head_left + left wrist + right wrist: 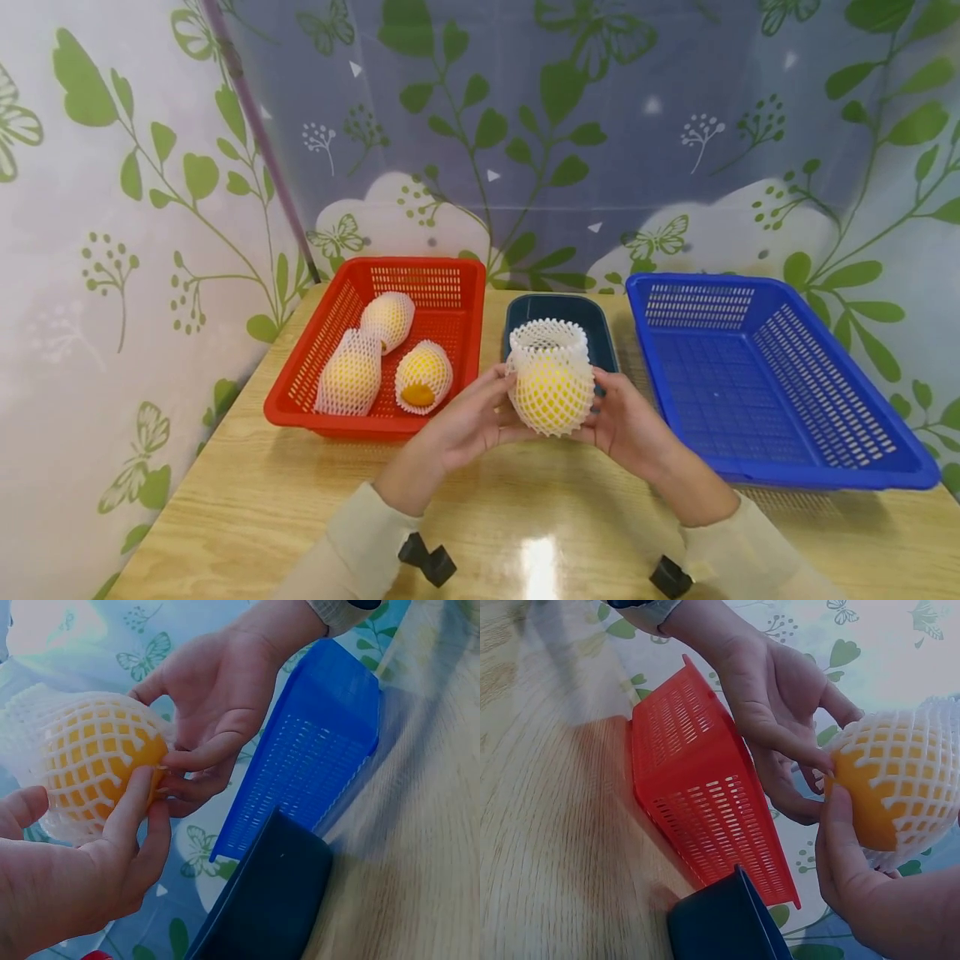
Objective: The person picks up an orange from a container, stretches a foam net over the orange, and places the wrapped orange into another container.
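Between both hands, a round yellow-orange fruit (pixel 553 396) in a white foam net sleeve is held above the table. My left hand (pixel 467 423) grips its left side, with the thumb on the net and fingertips underneath. From the other side, my right hand (pixel 636 427) holds it the same way. The sleeve's loose open end (pixel 550 333) stands up above the fruit. Fingertips of both hands meet at the bare orange end of the fruit (pixel 866 806) in the right wrist view. Behind the hands is a dark teal tray (pixel 517 310), partly hidden by the fruit.
At left, a red plastic basket (pixel 480 333) contains three net-wrapped fruits, including a nearer one (pixel 423 375) with a bare orange end. A larger blue basket (pixel 750 400) stands at right. All sit on a wooden table (pixel 247 517) before a leaf-patterned curtain (pixel 525 150).
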### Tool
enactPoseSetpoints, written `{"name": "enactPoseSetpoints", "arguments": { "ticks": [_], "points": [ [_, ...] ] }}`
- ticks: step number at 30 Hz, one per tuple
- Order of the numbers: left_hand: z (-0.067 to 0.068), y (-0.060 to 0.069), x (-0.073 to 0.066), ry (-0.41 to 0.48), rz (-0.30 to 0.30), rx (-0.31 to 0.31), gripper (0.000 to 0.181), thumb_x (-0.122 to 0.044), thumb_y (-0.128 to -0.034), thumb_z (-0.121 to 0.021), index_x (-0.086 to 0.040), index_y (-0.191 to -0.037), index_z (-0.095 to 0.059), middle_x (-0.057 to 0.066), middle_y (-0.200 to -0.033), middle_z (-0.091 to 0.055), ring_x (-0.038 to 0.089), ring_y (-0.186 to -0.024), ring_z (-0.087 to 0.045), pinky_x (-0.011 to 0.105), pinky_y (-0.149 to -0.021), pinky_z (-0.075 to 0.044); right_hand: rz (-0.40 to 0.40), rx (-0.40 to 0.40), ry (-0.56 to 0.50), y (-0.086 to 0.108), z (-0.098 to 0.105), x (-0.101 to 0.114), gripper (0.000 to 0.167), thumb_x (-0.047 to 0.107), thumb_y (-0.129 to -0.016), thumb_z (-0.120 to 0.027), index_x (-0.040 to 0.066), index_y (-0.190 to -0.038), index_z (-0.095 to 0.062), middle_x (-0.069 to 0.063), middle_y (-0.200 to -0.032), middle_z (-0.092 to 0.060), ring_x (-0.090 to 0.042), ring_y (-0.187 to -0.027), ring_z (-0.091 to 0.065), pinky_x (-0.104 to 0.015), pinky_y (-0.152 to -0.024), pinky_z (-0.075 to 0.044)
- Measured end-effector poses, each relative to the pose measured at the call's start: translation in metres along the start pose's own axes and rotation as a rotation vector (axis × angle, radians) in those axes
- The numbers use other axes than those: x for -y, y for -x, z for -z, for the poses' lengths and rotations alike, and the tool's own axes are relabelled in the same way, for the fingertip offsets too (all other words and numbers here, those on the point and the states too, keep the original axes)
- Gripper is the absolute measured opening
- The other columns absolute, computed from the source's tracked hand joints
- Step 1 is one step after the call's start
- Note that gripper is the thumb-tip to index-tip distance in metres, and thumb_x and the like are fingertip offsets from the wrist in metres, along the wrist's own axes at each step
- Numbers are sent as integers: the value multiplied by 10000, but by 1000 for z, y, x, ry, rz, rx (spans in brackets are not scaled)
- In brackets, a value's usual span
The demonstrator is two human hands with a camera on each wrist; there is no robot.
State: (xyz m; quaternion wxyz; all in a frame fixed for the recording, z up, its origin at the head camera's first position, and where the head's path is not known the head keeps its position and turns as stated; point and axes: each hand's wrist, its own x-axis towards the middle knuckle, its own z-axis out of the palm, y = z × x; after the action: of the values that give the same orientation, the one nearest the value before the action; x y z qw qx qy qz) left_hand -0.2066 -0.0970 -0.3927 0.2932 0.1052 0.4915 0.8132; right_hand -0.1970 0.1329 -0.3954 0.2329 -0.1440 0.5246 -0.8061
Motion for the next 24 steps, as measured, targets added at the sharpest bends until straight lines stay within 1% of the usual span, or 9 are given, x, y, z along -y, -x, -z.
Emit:
{"name": "enactPoseSetpoints", "arguments": {
  "ticks": [2, 6, 13, 17, 20, 24],
  "points": [
    [0, -1, 1, 20, 6, -8, 450, -236, -1042, -407, -114, -1459, -288, 162, -1450, -331, 320, -1174, -494, 524, -1005, -425, -4, -13, 9, 0, 0, 0, 336, 349, -1059, -249, 150, -1304, -365, -20, -1081, -592, -149, -974, -625, -312, -872, -541],
    [0, -1, 2, 34, 20, -14, 455, -236, -1043, -405, -125, -1467, -284, 171, -1469, -312, 328, -1191, -476, 520, -1005, -425, -11, -26, 24, 0, 0, 0, 340, 348, -1055, -265, 137, -1305, -356, -28, -1089, -575, -153, -977, -617, -308, -869, -541],
    [-1, 0, 2, 46, 32, -16, 454, -240, -1034, -415, -139, -1456, -281, 158, -1440, -336, 315, -1181, -479, 518, -1002, -426, 4, 3, 21, 1, 2, -2, 295, 330, -1056, -259, 178, -1261, -406, -5, -1078, -575, -142, -968, -608, -310, -864, -542],
    [-1, 0, 2, 46, 39, -11, 465, -247, -1026, -406, -149, -1455, -256, 155, -1434, -336, 307, -1168, -484, 513, -1006, -425, 5, 8, 16, 0, 3, -2, 282, 316, -1055, -265, 178, -1265, -392, -5, -1084, -582, -141, -970, -617, -322, -861, -545],
    [0, 0, 2, 62, 45, -5, 507, -301, -1030, -385, -174, -1495, -227, 162, -1453, -323, 301, -1174, -475, 505, -1021, -415, 3, -2, 5, 0, 3, -3, 245, 236, -1050, -286, 158, -1260, -385, -6, -1092, -604, -151, -977, -632, -334, -870, -546],
    [1, 1, 4, 91, 61, -22, 553, -407, -1029, -382, -230, -1528, -222, 171, -1470, -325, 289, -1182, -461, 491, -1035, -409, -4, -21, 4, -1, 2, -6, 225, 134, -1031, -334, 147, -1243, -411, 4, -1102, -631, -159, -1001, -643, -342, -893, -539]
  ]
}}
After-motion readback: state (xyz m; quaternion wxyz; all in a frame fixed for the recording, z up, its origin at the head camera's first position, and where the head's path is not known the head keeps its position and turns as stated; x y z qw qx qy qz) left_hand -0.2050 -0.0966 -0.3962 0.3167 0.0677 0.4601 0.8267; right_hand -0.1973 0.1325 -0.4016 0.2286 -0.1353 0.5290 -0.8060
